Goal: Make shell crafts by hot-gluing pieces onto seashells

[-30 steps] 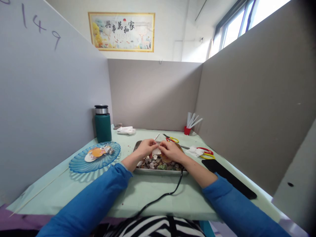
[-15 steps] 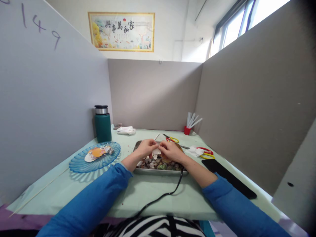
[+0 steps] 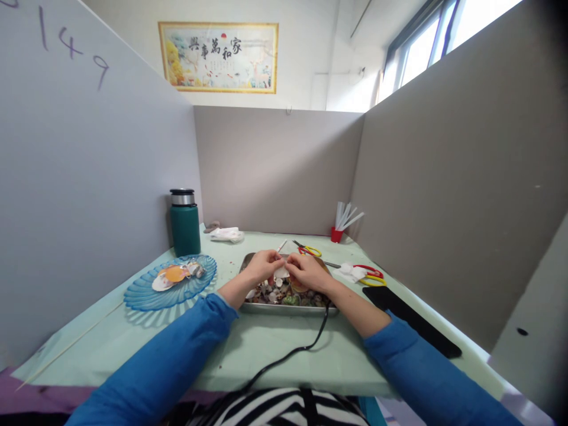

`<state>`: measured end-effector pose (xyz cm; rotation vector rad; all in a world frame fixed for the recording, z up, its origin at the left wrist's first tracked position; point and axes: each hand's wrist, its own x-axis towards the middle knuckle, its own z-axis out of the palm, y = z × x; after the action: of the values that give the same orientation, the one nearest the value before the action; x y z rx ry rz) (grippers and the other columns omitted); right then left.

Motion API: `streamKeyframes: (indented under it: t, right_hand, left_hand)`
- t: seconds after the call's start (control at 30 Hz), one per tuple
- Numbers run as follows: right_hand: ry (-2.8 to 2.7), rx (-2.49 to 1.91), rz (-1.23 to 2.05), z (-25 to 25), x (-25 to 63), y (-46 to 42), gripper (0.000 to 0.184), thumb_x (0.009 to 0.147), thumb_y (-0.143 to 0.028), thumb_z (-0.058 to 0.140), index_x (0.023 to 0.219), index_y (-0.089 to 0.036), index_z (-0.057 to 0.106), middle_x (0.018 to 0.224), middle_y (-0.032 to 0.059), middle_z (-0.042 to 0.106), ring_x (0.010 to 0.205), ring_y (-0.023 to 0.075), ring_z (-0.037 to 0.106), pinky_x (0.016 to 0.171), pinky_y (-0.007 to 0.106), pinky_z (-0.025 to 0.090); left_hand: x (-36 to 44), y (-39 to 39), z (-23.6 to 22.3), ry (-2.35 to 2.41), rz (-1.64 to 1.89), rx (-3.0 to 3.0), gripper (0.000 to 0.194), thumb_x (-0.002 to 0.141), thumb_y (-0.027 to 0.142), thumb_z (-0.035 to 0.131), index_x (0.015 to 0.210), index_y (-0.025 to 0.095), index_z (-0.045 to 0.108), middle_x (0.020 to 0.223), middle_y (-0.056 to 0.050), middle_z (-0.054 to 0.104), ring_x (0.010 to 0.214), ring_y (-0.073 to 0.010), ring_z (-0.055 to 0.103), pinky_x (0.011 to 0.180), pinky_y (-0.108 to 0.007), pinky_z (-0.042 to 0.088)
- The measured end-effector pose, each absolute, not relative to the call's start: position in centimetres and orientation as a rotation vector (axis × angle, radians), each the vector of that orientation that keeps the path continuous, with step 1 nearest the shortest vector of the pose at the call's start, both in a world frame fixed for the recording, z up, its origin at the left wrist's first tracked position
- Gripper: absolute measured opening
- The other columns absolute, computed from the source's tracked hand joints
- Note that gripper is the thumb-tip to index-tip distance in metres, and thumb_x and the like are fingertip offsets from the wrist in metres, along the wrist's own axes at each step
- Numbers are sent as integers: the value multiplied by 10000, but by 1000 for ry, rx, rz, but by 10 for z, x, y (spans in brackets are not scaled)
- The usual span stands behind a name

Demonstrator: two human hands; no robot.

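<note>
While both hands meet over the metal tray [image 3: 288,309] mid-tabletop, the left hand [image 3: 266,264] and right hand [image 3: 304,271] have their fingertips closed on what looks like a white shell [image 3: 281,273]; whether anything smaller is pinched between them is hidden. The work calls for a light fingertip hold, wrists steady on either side and the piece low above the loose seashells [image 3: 277,293], so a slip drops it only a little. Left to right around them, a thin stick [image 3: 73,339] lies towards the tabletop's near left corner, a blue scalloped plate [image 3: 139,294] with orange and white pieces sits by the left edge, and a green bottle [image 3: 185,231] stands at the far left corner, with a white plastic bag [image 3: 227,235] along the far edge. The black cord [image 3: 288,356] crosses the tray's near edge near its right corner, then runs to the tabletop's near edge; it could snag the right forearm. Red-and-yellow scissors [image 3: 310,251] lie just beyond the tray, a red cup [image 3: 336,235] of white strips stands near the far right corner, and crumpled tissue [image 3: 350,272] and a black mat [image 3: 412,320] line the right edge.
</note>
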<state>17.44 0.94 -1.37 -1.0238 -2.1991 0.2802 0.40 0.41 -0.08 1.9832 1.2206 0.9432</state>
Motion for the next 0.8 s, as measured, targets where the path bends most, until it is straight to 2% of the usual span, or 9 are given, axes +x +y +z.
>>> streamKeyframes:
  t: [0.8]
  right_hand:
    - [-2188, -1049, 241, -11, 174, 7, 190, 850, -270, 468, 709, -165, 541, 596, -18, 586, 558, 98, 501, 528, 205, 300]
  left_hand:
    - [3, 8, -6, 1169, 947, 1986, 214, 776, 350, 504, 829, 144, 526, 552, 43, 512, 347, -74, 513, 356, -153, 340]
